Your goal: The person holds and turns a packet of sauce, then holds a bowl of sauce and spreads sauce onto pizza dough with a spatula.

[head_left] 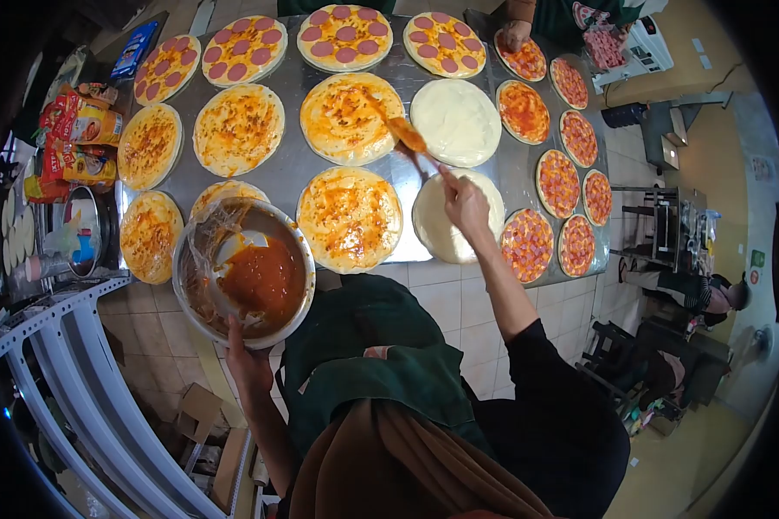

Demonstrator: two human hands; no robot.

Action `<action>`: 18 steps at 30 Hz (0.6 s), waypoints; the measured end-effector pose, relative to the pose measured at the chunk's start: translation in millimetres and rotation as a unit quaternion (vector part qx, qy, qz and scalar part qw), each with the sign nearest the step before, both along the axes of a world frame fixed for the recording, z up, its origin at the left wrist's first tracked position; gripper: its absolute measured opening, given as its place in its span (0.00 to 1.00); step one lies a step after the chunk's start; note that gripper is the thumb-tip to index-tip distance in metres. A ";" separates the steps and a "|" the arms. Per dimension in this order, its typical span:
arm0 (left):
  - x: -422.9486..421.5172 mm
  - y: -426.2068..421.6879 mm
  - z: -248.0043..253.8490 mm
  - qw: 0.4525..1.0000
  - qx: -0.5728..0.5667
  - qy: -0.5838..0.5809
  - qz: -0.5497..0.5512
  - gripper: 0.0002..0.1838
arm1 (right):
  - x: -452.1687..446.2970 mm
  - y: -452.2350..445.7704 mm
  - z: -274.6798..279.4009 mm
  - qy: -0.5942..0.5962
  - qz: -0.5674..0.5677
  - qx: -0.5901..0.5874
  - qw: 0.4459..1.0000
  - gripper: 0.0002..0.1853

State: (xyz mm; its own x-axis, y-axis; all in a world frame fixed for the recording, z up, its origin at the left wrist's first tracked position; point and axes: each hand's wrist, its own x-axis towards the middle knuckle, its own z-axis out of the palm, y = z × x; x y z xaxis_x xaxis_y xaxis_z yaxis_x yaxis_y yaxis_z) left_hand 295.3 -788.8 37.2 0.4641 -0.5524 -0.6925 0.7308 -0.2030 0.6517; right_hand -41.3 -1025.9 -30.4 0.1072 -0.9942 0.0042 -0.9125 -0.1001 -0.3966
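My left hand (pixel 247 356) is wrapped round the rim of a steel bowl (pixel 182 294) with red sauce (pixel 264 278) inside and clear plastic film along one side. In my right hand (pixel 465 201) is the handle of a spoon (pixel 407 134), its bowl coated in sauce. The spoon is over the gap between a sauced pizza base (pixel 350 118) and a plain white base (pixel 455 123). My right forearm passes beside a second pale base (pixel 446 216), just below the hand. Another sauced base (pixel 349 220) lies between the steel bowl and that pale base.
Across the metal table (pixel 286 112) are several pizzas with round slices (pixel 344 36) at the far side and smaller topped pizzas (pixel 558 183) on the right. A co-worker's hand (pixel 517 35) touches one there. Food packets (pixel 82 125) lie left; a grey metal rack (pixel 104 389) stands lower left.
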 end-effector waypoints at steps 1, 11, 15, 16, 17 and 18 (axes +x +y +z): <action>1.1 -1.2 -0.2 1.000 0.000 -0.002 0.001 0.33 | 1.4 4.1 -4.6 0.013 0.005 0.013 1.000 0.14; -3.7 -5.8 3.4 1.000 -0.003 -0.003 0.016 0.31 | 0.9 17.7 10.8 0.009 0.061 0.018 0.998 0.16; -5.9 1.1 -2.4 1.000 -0.007 -0.005 0.025 0.31 | -1.3 0.3 35.7 0.027 0.078 -0.012 0.997 0.16; -6.1 -0.4 -3.8 1.000 -0.009 -0.007 0.025 0.31 | 1.8 -8.6 31.3 0.010 0.114 -0.050 0.992 0.19; -6.6 -1.5 -4.3 1.000 -0.009 0.002 0.021 0.31 | 4.3 -18.0 22.3 0.037 0.154 -0.068 0.985 0.20; -6.5 -2.4 -4.5 1.000 -0.009 0.011 0.017 0.31 | 6.1 -26.3 9.8 0.063 0.194 -0.086 0.975 0.21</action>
State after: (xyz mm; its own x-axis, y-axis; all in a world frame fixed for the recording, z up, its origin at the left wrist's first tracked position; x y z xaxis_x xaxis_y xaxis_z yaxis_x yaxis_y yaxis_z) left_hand 288.7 -791.2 32.7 0.4668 -0.5492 -0.6932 0.7515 -0.1669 0.6383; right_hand -35.2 -1052.2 -20.5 0.4852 -0.8648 0.1295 -0.8333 -0.5021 -0.2312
